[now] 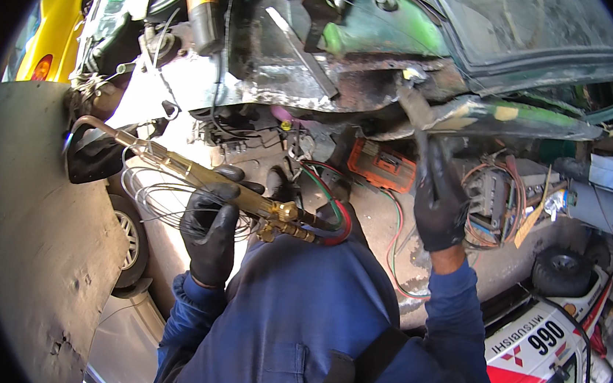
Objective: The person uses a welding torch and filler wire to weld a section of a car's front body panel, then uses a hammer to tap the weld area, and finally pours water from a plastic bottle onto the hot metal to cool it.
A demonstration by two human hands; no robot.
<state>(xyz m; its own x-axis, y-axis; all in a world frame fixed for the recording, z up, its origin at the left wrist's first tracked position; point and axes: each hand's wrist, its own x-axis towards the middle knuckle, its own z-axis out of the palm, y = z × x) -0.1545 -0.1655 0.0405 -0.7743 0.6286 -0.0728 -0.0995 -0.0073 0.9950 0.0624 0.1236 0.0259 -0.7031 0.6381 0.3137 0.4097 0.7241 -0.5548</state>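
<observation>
My left hand (pixel 211 230), in a black glove, is closed around a brass gas torch (pixel 194 173). The torch's bent copper tip points to the far left, over a metal sheet's edge. A loose coil of thin wire (pixel 147 195) hangs at the same hand; whether the fingers grip it too I cannot tell. Red and green hoses (pixel 340 228) run from the torch's rear end. In my gloved right hand (pixel 441 208) is what looks like a hammer (pixel 416 110), blurred, its head up against the rusty lower edge of the green car body (pixel 388 29).
An orange tool case (pixel 381 165) lies on the floor ahead. Right of it are a grey machine with coiled cables (pixel 494 195) and a grey gas cylinder (pixel 604 209). A large metal sheet (pixel 45 218) stands at left. A white and red toy-like car (pixel 535 346) is at lower right.
</observation>
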